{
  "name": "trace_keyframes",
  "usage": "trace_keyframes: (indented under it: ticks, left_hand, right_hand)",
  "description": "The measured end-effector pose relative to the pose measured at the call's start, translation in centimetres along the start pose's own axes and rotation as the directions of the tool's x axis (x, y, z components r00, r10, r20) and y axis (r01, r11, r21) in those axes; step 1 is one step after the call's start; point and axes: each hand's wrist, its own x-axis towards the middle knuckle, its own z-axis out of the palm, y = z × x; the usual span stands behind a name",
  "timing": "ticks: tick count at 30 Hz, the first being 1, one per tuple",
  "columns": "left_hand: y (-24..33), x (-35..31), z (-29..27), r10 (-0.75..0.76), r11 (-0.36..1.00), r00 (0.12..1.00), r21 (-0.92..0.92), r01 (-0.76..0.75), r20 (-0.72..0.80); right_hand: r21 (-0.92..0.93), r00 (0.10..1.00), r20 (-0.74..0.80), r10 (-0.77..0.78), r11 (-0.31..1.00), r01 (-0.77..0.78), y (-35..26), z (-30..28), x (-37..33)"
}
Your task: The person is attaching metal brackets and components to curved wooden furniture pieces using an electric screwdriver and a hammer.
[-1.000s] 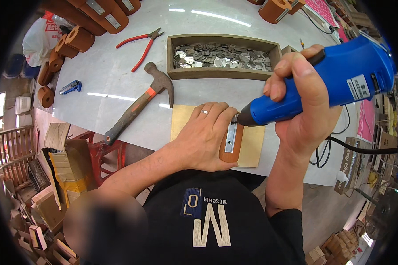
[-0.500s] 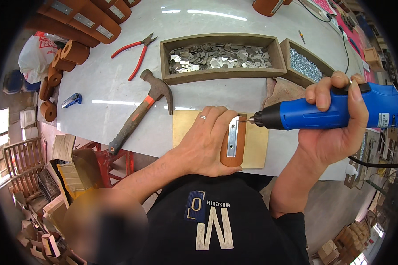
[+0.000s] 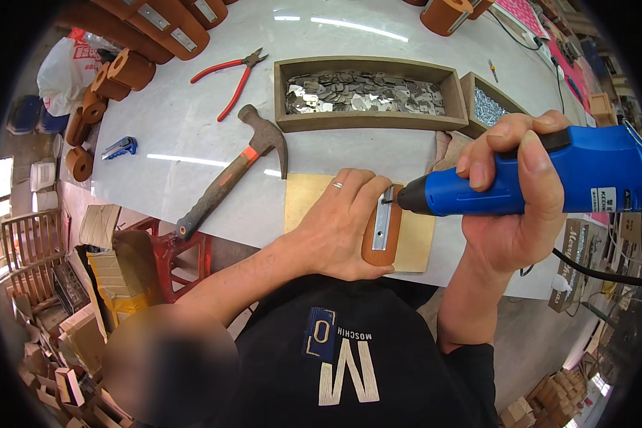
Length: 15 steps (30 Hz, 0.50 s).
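My left hand [image 3: 339, 222] is wrapped round a reddish-brown block with rounded ends [image 3: 379, 258], fingers over its far side and thumb at its near end. Set along the block's upper face is a narrow silver metal plate [image 3: 381, 227] with holes. The block rests on a yellowish board [image 3: 415, 246] at the table's front edge. In my right hand [image 3: 510, 189] I grip a blue electric screwdriver [image 3: 442, 192] with a black nose, held roughly level. Its thin bit points left and reaches the plate's far hole; how deep it goes cannot be made out.
A claw hammer [image 3: 225, 182], red-handled pliers [image 3: 239, 85] and a blue cutter [image 3: 119, 148] lie to the left. Behind are a wooden tray [image 3: 369, 124] of metal plates and a tray of screws [image 3: 488, 105]. More brown blocks [image 3: 132, 70] stand far left. A black cable [image 3: 599, 274] runs at right.
The screwdriver has come left and tilted, bringing its bit from beside the plate's far end to the far hole. My left hand keeps its hold. The whole view has shifted slightly.
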Motion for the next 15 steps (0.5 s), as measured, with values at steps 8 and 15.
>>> trace_keyframes:
  ticks: [8, 15]
  left_hand:
    - [0.1, 0.0, 0.0, 0.013, 1.0, 0.997, -0.02, -0.015, -0.074]
    - [-0.1, -0.4, 0.2, -0.005, 0.997, 0.996, -0.074, -0.001, -0.086]
  right_hand:
    - [-0.026, 0.997, 0.061, 0.039, 0.999, -0.037, 0.1, 1.1, 0.3]
    - [-0.099, 0.997, 0.056, 0.049, 0.994, -0.043, 0.4, 2.1, 0.9]
